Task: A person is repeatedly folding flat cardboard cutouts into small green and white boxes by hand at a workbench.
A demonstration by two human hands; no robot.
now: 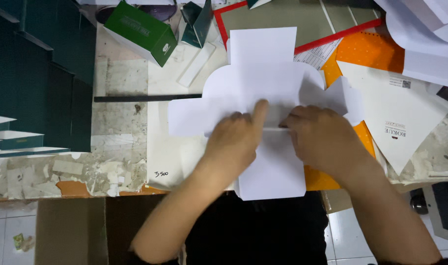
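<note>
A white die-cut cardboard sheet (263,73) with rounded flaps lies flat on the worktable in front of me. My left hand (236,140) rests on its middle, index finger stretched forward and pressing along a fold line. My right hand (320,140) lies palm down on the sheet just to the right, fingers curled toward the same crease. The two hands nearly touch. Neither hand lifts the sheet off the table.
A green carton (140,30) stands at the back left. Dark green boxes (37,73) are stacked along the left edge. An orange sheet (371,51) and white printed sheets (396,113) lie at the right. A black strip (145,98) lies left of the sheet. A brown cardboard box (71,230) sits on the floor.
</note>
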